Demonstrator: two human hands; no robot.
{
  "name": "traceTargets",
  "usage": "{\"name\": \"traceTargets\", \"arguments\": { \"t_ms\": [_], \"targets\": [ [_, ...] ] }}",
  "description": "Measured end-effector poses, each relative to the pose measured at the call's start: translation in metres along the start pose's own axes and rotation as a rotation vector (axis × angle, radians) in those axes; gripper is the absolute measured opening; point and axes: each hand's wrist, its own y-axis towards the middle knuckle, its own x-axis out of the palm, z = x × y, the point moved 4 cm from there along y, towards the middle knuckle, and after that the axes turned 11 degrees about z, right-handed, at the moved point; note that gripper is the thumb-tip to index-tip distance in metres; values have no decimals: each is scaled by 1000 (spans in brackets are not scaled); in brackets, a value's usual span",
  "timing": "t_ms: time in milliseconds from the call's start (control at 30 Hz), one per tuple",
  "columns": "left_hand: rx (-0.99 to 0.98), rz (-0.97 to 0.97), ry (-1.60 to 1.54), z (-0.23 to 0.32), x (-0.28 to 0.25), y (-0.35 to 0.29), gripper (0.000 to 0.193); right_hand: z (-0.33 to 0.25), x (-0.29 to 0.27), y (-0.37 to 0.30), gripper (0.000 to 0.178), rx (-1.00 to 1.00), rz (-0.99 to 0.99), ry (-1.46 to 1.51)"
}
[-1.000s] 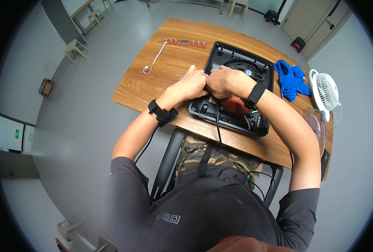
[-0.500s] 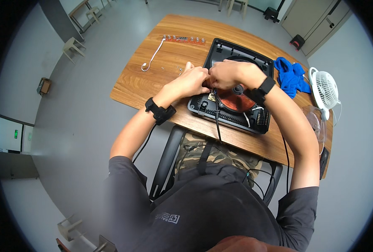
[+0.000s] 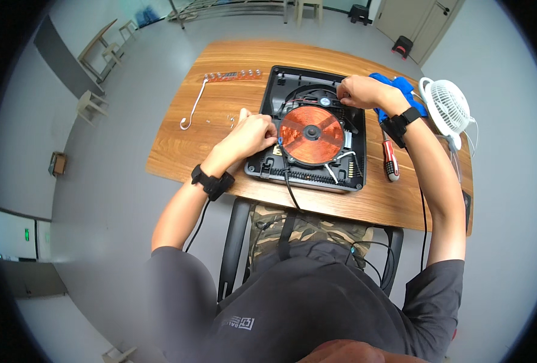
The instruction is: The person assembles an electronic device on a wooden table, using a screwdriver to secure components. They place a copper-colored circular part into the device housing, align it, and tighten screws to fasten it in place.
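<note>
An opened induction cooker base (image 3: 307, 182) with a black casing lies on the wooden table in front of me. Its round copper coil (image 3: 311, 134) is exposed, with a dark hub in the centre. My left hand (image 3: 255, 133) rests at the casing's left edge, beside the coil. Its fingers are curled together near a small blue wire end (image 3: 280, 141), and what they pinch is hidden. Over the casing's far right corner is my right hand (image 3: 360, 92), also with curled fingers. I cannot make out anything in it. A black power cord (image 3: 290, 189) runs off the near side.
Left of the casing lie a narrow orange circuit board (image 3: 235, 75) with a white cable (image 3: 196, 104) and several small screws (image 3: 231, 119). To the right are a red-and-white screwdriver (image 3: 391, 160), a blue cloth (image 3: 404, 91) and a white fan (image 3: 450, 107).
My hands were together at the coil's left side. The right hand has moved away to the far right corner, uncovering the coil and the screwdriver. My left hand stays by the left edge.
</note>
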Motion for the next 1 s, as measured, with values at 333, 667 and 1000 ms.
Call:
{"name": "traceTargets", "arguments": {
  "t_ms": [333, 667, 1000],
  "targets": [
    [-68, -59, 36, 2, 0, 5, 12, 49, 29, -23, 16, 73, 135, 100],
    [-122, -28, -88, 10, -34, 56, 17, 44, 35, -41, 23, 39, 280, 80],
    [-161, 180, 275, -93, -60, 59, 15, 44, 41, -47, 24, 22, 299, 70]
  ]
}}
